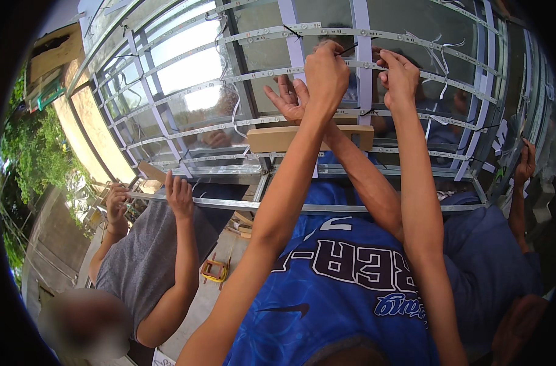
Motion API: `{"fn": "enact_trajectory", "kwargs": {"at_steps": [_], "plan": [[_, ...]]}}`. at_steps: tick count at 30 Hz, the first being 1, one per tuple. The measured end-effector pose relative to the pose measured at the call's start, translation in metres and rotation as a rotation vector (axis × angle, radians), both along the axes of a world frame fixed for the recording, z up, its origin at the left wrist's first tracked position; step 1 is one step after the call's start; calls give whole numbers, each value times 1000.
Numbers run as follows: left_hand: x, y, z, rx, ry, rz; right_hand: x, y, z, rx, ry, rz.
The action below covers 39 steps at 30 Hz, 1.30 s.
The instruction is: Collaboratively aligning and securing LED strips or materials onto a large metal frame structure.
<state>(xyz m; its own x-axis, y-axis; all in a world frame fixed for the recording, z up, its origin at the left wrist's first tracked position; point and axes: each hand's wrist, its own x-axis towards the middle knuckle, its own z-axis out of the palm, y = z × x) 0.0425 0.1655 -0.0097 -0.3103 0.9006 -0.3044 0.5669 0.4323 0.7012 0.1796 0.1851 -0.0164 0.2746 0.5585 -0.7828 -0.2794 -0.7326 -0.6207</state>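
Note:
My left hand (328,72) is closed near the top middle of the frame, its fingers pinching a thin black cable tie (349,49) beside a white upright strip (362,79). On the other side of that upright, my right hand (401,78) is closed, thumb and finger pinched at an LED strip (421,74); what lies between them is too small to make out. Several white LED strips run across the metal frame (241,67). Another person's open hand (288,99) reaches in palm up, its arm crossing beneath my left forearm.
A wooden board (272,139) stands just below the hands. At the left, a person in a grey shirt (145,244) grips the frame's lower rail (220,202). Another person's hand (524,161) holds the right side. Loose white wires (437,58) hang from the strips.

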Motion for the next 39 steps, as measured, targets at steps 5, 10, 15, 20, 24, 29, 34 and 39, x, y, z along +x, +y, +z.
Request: {"fn": "enact_trajectory", "kwargs": {"at_steps": [5, 10, 15, 20, 24, 29, 34, 39], "plan": [[-32, -13, 41, -19, 4, -21, 0, -7, 19, 118, -108, 81], [-86, -46, 85, 28, -189, 124, -8, -28, 43, 199, -197, 171], [-125, -95, 112, 61, -199, 239, 1, -69, 66, 333, -394, 410], [-128, -139, 114, 96, -245, 332, 8, -115, 94, 343, -529, 588], [-111, -166, 112, 92, -415, 379, 4, -139, 113, 273, -491, 659], [-95, -173, 104, 89, -608, 366, 3, -139, 112, 312, -531, 694], [-87, -138, 116, 130, -696, 327, -6, -117, 133, 311, -477, 704], [-72, -77, 95, 176, -772, 340, 1, -76, 104, 360, -555, 710]]}}
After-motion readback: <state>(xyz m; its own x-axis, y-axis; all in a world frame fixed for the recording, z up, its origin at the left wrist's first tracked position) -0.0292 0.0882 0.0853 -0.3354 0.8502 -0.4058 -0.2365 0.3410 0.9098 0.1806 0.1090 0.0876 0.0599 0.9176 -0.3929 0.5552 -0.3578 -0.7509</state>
